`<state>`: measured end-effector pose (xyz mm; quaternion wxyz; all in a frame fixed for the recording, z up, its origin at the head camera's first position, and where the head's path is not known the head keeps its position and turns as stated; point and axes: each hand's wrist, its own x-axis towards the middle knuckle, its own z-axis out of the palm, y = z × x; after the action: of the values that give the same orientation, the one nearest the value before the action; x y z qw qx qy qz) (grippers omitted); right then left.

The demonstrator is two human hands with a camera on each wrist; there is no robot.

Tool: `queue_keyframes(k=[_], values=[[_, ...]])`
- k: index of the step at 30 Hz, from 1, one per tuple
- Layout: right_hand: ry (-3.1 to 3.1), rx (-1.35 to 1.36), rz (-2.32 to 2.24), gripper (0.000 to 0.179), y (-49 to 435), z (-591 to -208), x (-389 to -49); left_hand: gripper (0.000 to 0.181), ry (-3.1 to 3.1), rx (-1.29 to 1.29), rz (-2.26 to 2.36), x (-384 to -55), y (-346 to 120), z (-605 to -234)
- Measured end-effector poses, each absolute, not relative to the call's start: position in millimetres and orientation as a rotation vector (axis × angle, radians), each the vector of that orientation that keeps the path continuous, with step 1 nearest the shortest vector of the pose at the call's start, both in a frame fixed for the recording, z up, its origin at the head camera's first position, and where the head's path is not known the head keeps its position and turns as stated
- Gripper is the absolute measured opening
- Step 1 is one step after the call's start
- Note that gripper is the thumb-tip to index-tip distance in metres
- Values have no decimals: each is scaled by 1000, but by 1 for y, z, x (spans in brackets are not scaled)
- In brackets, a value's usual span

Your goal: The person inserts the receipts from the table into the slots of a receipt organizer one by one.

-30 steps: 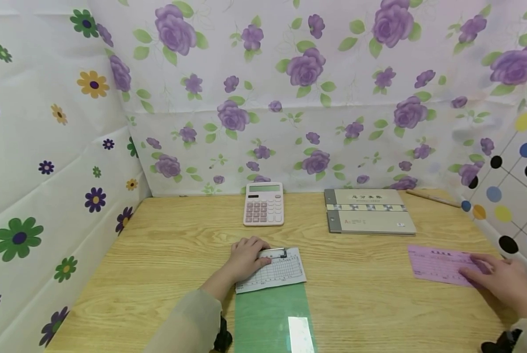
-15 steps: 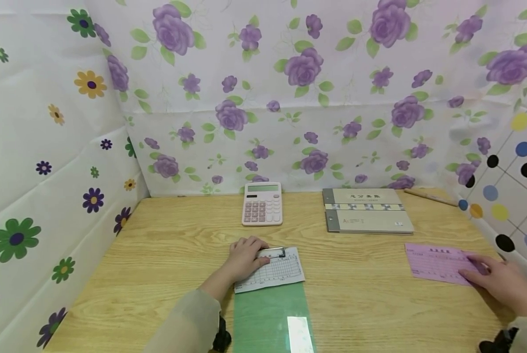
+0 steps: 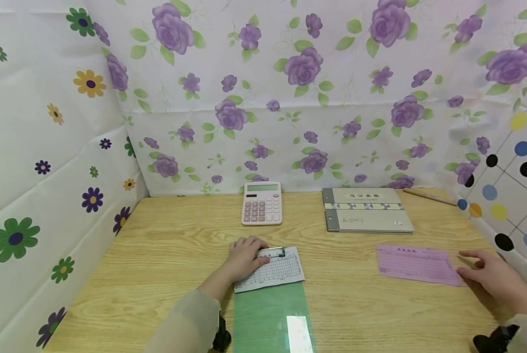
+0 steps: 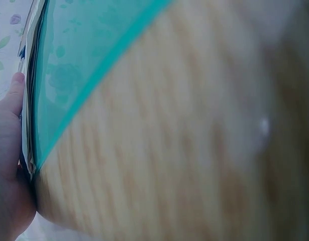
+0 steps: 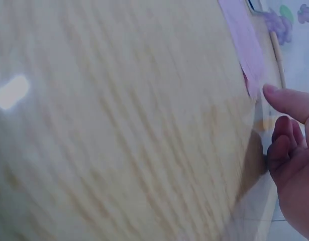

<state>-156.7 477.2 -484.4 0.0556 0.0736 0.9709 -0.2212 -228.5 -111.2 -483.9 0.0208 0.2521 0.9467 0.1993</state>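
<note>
My left hand holds the top left corner of a green clipboard, its thumb lying over white gridded forms beside the metal clip. In the left wrist view the thumb lies against the stack of paper sheets, and the fingertips are hidden. A pink printed slip lies flat on the wooden table to the right. My right hand is at the slip's right end, with thumb and forefinger parted and the thumb tip right at the slip's edge. Nothing is between its fingers in the right wrist view.
A pink and white calculator stands at the back of the table. Right of it lies a grey and beige ledger, with a brown pen-like stick farther right. Flowered and dotted cloth screens enclose the table's back and sides.
The pink slip has slid left out of my right hand, which let it go and now has its fingers parted. My left hand has stayed on the clipboard.
</note>
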Motion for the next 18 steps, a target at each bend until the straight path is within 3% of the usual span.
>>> queue_keyframes(k=[6,11,18], values=[[2889,160,-654,89,465,-483,-163,34,2940,779,596,-230,-111,-486],[2930,-49,-604,77,453,-484,-167,34,2939,780,600,-231,-112,-488],[2929,-69,-551,74,448,-482,-167,33,2944,786,599,-231,-112,-488]])
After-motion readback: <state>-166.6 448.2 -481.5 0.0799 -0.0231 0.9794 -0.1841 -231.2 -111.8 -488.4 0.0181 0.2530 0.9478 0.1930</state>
